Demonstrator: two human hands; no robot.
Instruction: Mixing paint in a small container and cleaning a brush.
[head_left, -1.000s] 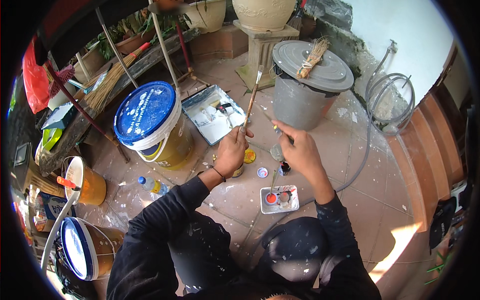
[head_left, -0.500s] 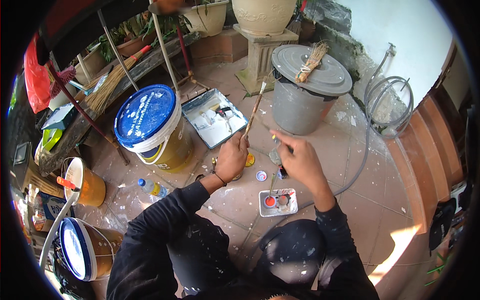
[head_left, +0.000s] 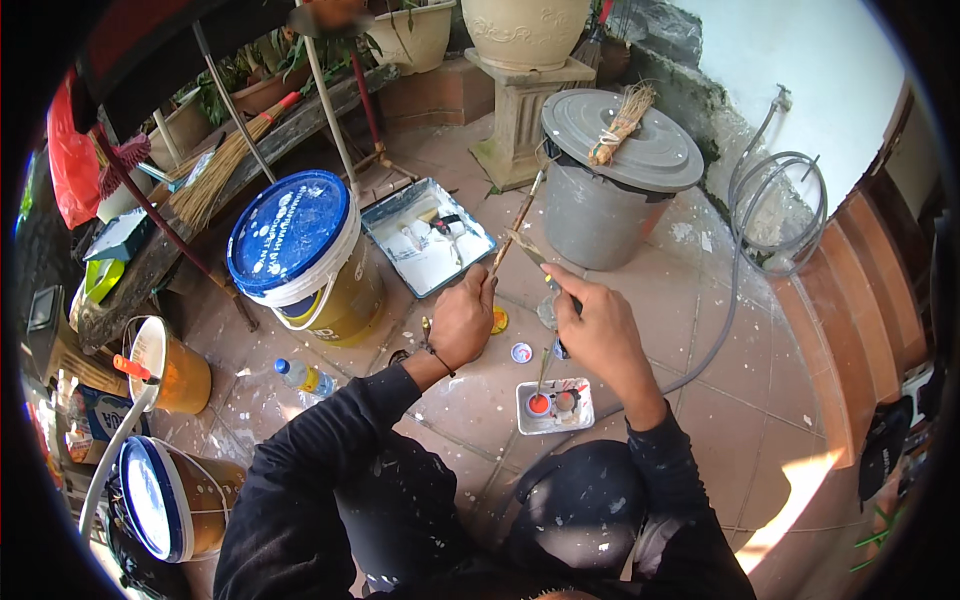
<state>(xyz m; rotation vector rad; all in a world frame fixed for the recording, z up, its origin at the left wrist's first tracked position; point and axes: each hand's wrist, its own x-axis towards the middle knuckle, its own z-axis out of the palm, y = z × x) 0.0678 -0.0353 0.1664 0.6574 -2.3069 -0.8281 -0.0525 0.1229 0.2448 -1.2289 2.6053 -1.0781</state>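
Observation:
My left hand [head_left: 466,322] is closed around a slim brown stick [head_left: 523,205] with pale patches, which slants up and away toward the bin. In my right hand [head_left: 600,318] is a slim tool with a tan tip [head_left: 526,246]; its exact kind is unclear. The tool's tip crosses the stick just beyond my left fingers and appears to touch it. Below my right hand, a small white tray [head_left: 528,424] holds a cup of red paint [head_left: 539,404] with a thin brush [head_left: 544,374] standing in it, beside a greyish cup [head_left: 566,400].
A blue-lidded bucket [head_left: 290,225] and a paint tray [head_left: 376,222] stand ahead on the left. A grey lidded bin [head_left: 600,222] with a straw bundle [head_left: 624,122] on top is ahead right. A hose [head_left: 722,338] crosses the tiles. A bottle [head_left: 303,376] and more buckets [head_left: 185,370] sit left.
My right hand has shifted slightly, and its tool now lies across the stick instead of blurred beside it. The stick in my left hand has tilted a little rightward.

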